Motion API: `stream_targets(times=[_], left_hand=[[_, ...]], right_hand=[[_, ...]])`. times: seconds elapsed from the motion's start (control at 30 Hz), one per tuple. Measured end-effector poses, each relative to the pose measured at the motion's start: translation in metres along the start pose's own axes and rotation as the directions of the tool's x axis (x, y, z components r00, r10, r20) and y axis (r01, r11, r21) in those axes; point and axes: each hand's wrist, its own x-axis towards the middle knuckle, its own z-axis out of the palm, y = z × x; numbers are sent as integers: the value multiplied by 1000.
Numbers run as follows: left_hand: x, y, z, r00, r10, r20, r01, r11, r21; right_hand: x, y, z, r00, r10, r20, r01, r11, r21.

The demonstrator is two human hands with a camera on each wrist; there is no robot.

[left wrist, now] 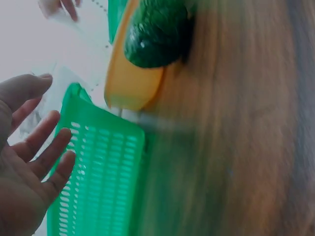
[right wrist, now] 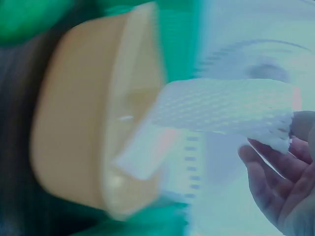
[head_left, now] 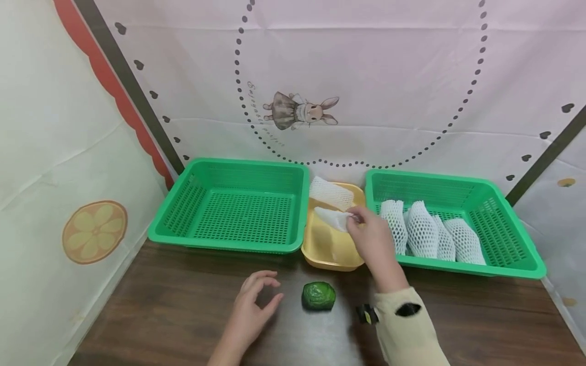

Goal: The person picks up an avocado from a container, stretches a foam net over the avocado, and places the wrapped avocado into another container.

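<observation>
My right hand (head_left: 372,239) pinches one end of a white foam net sleeve (head_left: 333,218) above the yellow bin (head_left: 316,250). In the right wrist view the sleeve (right wrist: 221,105) stretches flat from between thumb and fingers. Another foam net sleeve (head_left: 330,192) lies at the back of the bin. A dark green, wrinkled vegetable (head_left: 319,296), rounded and shiny, rests on the table in front of the bin. To its left my left hand (head_left: 252,305) hovers with fingers parted and nothing in them; its loose fingers also show in the left wrist view.
On the left stands a green basket (head_left: 229,245) with nothing in it. The right green basket (head_left: 496,223) holds several net-wrapped items (head_left: 422,231). A printed cloth (head_left: 389,76) hangs behind, and brown wooden table (head_left: 174,305) runs along the front.
</observation>
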Motion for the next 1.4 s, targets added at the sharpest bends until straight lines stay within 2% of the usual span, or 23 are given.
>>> stream_targets(times=[0.07,0.1,0.17,0.27,0.37,0.43,0.47,0.53,0.63,0.77,0.87,0.93,1.0,1.1,1.2,1.3,1.4], left_hand=[[1,7,1,998,62,-23,-62,998,-14],[1,11,2,995,97,-34,-97,995,-16],[3,19,5,981,184,-60,-185,982,-19],[6,30,10,943,323,-86,-319,946,53],[10,34,18,905,422,-52,-405,893,196],[11,34,23,897,442,-5,-424,865,269],[11,33,25,898,440,9,-423,858,291],[11,30,27,902,431,16,-414,854,314],[12,25,28,906,424,-6,-401,861,313],[13,20,26,898,439,-13,-414,855,312],[14,16,20,910,415,-15,-389,865,316],[14,13,14,929,368,-27,-340,883,325],[14,9,7,955,295,-39,-265,902,341],[13,0,0,982,187,-41,-160,918,364],[12,-6,-3,993,121,-12,-108,920,376],[11,-9,-4,996,89,15,-88,924,372],[9,-10,-3,998,62,31,-69,928,367]], right_hand=[[-16,-2,-14,999,45,-28,-40,988,151],[-24,-3,-19,997,67,-23,-59,969,241],[-40,-3,-23,995,100,12,-97,911,400],[-60,1,-17,985,130,113,-171,803,570],[-73,9,-5,960,133,244,-263,727,635],[-78,13,3,940,125,319,-314,689,653],[-79,15,6,933,115,341,-323,685,653],[-81,19,12,924,102,369,-333,688,645],[-82,23,18,918,105,382,-343,693,634],[-83,26,23,916,114,385,-352,689,633],[-83,31,28,924,86,373,-322,704,633],[-84,35,31,929,46,367,-280,735,617],[-86,42,36,930,-22,367,-213,782,586],[-91,52,45,909,-142,391,-96,843,529],[-94,57,56,893,-209,397,1,885,465],[-96,59,65,901,-197,387,28,915,402],[-97,62,73,904,-170,391,19,932,362]])
